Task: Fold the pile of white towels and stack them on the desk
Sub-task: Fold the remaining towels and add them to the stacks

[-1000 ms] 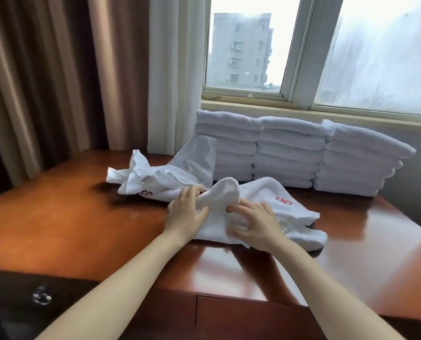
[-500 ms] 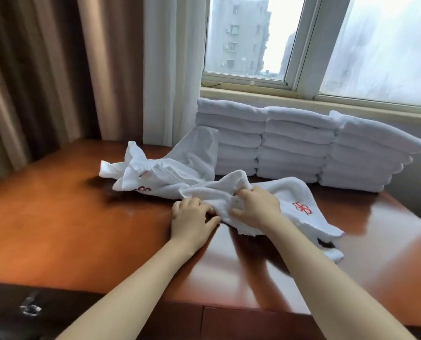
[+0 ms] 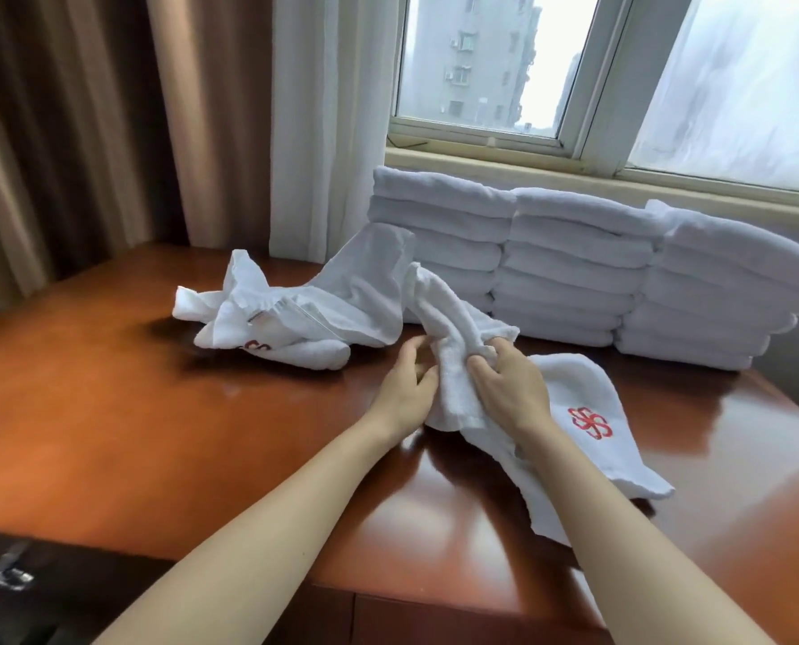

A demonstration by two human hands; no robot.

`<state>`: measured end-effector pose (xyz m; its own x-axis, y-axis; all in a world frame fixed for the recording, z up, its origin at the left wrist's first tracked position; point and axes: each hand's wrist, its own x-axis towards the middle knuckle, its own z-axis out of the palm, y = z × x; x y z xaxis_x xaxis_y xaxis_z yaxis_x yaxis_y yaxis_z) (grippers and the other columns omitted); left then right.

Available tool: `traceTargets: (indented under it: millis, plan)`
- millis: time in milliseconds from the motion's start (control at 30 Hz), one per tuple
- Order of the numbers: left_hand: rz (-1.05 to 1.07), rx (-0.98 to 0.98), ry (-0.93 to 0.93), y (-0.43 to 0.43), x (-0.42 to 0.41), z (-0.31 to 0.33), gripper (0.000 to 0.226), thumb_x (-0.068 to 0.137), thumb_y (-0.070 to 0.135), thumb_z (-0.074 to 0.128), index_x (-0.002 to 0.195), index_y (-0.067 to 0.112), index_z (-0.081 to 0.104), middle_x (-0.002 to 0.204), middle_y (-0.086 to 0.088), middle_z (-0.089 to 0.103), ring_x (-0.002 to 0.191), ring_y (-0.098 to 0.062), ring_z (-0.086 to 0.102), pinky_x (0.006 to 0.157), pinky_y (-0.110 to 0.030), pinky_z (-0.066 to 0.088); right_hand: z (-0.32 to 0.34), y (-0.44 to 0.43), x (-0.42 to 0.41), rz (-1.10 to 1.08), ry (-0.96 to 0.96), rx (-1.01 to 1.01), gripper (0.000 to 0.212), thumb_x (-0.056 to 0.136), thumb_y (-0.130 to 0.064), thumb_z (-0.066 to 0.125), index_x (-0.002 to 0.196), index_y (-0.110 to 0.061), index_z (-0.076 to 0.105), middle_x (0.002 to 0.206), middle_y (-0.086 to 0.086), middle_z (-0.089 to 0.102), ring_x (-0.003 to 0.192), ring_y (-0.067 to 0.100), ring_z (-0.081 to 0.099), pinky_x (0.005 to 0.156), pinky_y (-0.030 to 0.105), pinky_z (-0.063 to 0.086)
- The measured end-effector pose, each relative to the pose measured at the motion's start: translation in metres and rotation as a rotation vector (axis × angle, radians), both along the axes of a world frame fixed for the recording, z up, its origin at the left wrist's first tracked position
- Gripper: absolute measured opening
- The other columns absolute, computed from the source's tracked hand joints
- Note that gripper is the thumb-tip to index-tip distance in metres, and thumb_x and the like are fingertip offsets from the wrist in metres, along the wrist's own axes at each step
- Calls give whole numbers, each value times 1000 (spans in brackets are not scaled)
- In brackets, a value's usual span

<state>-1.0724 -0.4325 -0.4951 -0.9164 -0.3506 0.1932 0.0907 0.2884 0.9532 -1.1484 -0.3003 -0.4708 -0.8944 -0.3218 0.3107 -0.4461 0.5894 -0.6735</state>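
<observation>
Three stacks of folded white towels (image 3: 570, 272) line the far edge of a polished wooden desk (image 3: 109, 412) beneath the window (image 3: 481, 62), suggesting most of the job is done. At least two towels remain unfolded. A crumpled towel (image 3: 295, 314) lies left of centre, and a bunched towel (image 3: 574, 412) sprawls near right. The right hand (image 3: 509, 388) clutches a wad of it, fingers curled in. The left hand (image 3: 402, 393) rests against its left side, fingers loosely bent; whether it pinches cloth cannot be told.
</observation>
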Motion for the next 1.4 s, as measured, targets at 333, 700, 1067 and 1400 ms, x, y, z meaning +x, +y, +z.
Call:
traceTargets:
  millis: [333, 700, 1067, 1400]
  plan:
    - [-150, 51, -228, 8, 1, 24, 16, 100, 28, 55, 95, 22, 69, 78, 6, 70, 69, -5, 63, 69, -22, 53, 5, 14, 7, -25, -51, -190, 15, 94, -23, 50, 81, -18, 48, 85, 6, 65, 84, 28, 59, 66, 35, 37]
    - [288, 64, -11, 3, -1, 49, 18, 104, 21, 47, 105, 7, 58, 88, -2, 60, 77, -14, 59, 59, -21, 47, 14, 26, 2, -63, -64, 20, 33, 90, -44, 59, 116, -25, 64, 111, 1, 41, 103, 29, 57, 75, 34, 41]
    - [11, 402, -122, -5, 9, 69, 31, 93, 17, 68, 121, 4, 64, 107, -12, 69, 96, -22, 65, 76, -23, 58, 50, 42, 8, 232, -359, -98, 41, 80, -16, 69, 118, -24, 56, 64, -5, 58, 52, 9, 56, 47, 24, 44]
    - [40, 427, -36, -16, 9, 69, 26, 91, 11, 68, 115, 1, 69, 92, -6, 72, 76, -13, 68, 67, -25, 60, 71, 23, 12, 568, -463, -213, 15, 92, -11, 56, 99, -13, 70, 92, 2, 78, 90, 16, 74, 61, 23, 55]
